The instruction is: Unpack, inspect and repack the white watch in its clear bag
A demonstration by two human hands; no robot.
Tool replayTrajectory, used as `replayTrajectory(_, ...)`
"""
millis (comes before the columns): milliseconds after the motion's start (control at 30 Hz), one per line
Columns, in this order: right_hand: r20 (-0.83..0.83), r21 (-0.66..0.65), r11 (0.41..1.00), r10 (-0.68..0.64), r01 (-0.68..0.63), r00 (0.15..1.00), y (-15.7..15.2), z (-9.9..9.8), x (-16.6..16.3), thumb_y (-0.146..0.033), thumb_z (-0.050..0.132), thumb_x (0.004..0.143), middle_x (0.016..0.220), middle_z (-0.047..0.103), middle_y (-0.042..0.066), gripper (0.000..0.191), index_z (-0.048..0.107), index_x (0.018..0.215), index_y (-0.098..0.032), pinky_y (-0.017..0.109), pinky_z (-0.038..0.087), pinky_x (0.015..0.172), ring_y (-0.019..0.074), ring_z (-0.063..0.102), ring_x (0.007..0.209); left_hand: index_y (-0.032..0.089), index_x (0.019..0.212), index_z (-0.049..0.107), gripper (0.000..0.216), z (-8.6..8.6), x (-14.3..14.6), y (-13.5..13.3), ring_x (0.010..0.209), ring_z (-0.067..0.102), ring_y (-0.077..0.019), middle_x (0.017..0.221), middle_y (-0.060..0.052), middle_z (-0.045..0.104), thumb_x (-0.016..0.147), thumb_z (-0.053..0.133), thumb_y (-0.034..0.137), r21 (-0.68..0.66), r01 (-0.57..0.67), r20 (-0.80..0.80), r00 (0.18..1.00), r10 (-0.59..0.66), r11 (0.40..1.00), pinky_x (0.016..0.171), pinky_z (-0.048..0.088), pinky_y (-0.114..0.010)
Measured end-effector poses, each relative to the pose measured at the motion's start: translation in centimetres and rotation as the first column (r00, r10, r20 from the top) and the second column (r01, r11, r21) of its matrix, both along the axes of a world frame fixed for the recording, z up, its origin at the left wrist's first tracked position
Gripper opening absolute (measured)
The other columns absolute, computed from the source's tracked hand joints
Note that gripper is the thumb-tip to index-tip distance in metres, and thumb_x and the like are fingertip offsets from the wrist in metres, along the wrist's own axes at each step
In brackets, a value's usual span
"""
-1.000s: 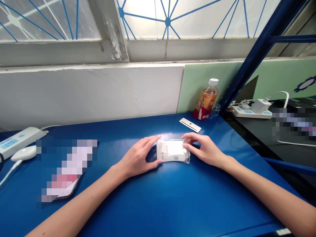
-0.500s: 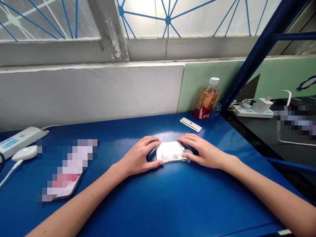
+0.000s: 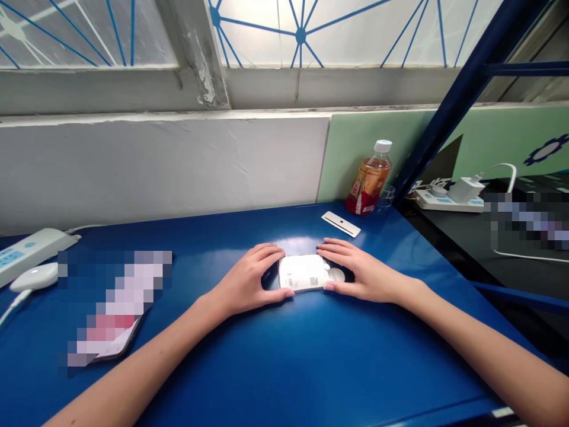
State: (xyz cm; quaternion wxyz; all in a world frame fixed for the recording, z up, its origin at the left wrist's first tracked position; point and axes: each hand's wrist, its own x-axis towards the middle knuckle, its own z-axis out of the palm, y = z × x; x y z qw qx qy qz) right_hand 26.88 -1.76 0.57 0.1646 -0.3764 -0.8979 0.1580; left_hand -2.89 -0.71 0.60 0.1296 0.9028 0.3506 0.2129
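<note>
A small flat white packet (image 3: pixel 303 271) with fine print and a dark square mark lies on the blue tabletop (image 3: pixel 284 362). A round whitish piece (image 3: pixel 336 275) shows at its right end. My left hand (image 3: pixel 249 280) holds the packet's left end, the thumb at the near edge and the fingers at the far edge. On the other side, my right hand (image 3: pixel 367 271) grips the right end in the same way, its thumb near the round piece. Both palms stay arched, with gaps between them and the packet.
Behind the hands lies a white slotted strip (image 3: pixel 341 224). A drink bottle (image 3: pixel 370 181) stands at the back near a clear cup (image 3: pixel 386 197). At left are a blurred-out phone (image 3: pixel 122 344), a white charger (image 3: pixel 35 277) and a power strip (image 3: pixel 33 252). A blue frame post (image 3: pixel 448 118) rises at right.
My right thumb has shifted slightly left and down to the packet's near edge, showing more of the round piece. The whole view has shifted slightly; the packet stays between both hands.
</note>
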Motion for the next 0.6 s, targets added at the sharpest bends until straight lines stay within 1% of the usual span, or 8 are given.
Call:
replayTrajectory(200, 0.032, -0.008, 1.000, -0.018, 0.018, 0.999, -0.27, 0.11, -0.14, -0.054, 0.057, 0.089, 0.148, 0.047, 0.018, 0.072, 0.043, 0.145, -0.011, 0.053, 0.037, 0.112, 0.0352, 0.034, 0.142, 0.014, 0.130, 0.058, 0.072, -0.02, -0.06, -0.06, 0.128, 0.049, -0.0357, 0.135, -0.018, 0.056, 0.076, 0.072, 0.060, 0.017, -0.035, -0.015, 0.999, 0.035, 0.999, 0.104, 0.044, -0.053)
replayTrajectory(300, 0.034, -0.011, 1.000, -0.021, 0.022, 0.999, -0.30, 0.11, -0.11, -0.054, 0.057, 0.089, 0.148, 0.046, 0.018, 0.071, 0.043, 0.145, -0.012, 0.053, 0.036, 0.113, 0.0354, 0.032, 0.143, 0.014, 0.127, 0.061, 0.072, 0.00, 0.00, -0.06, 0.127, 0.049, -0.0369, 0.133, -0.019, 0.058, 0.074, 0.073, 0.061, 0.032, -0.049, -0.011, 0.999, 0.050, 0.998, 0.105, 0.044, -0.055)
replayTrajectory(400, 0.036, -0.018, 1.000, -0.025, 0.025, 0.999, -0.24, 0.03, -0.07, -0.057, 0.058, 0.088, 0.149, 0.045, 0.018, 0.074, 0.043, 0.146, -0.013, 0.053, 0.036, 0.113, 0.0357, 0.032, 0.143, 0.015, 0.124, 0.063, 0.070, -0.05, 0.03, -0.07, 0.128, 0.049, -0.0376, 0.130, -0.018, 0.060, 0.073, 0.074, 0.061, 0.035, -0.057, -0.003, 0.998, 0.058, 0.998, 0.105, 0.044, -0.055)
replayTrajectory(600, 0.065, -0.033, 0.999, -0.025, 0.027, 0.998, -0.16, 0.00, -0.07, -0.060, 0.055, 0.088, 0.151, 0.042, 0.019, 0.077, 0.041, 0.146, -0.011, 0.053, 0.035, 0.114, 0.0352, 0.032, 0.143, 0.015, 0.122, 0.064, 0.067, -0.29, -0.04, -0.03, 0.128, 0.049, -0.0363, 0.128, -0.017, 0.061, 0.074, 0.073, 0.060, 0.023, -0.050, 0.007, 0.999, 0.050, 0.998, 0.105, 0.044, -0.054)
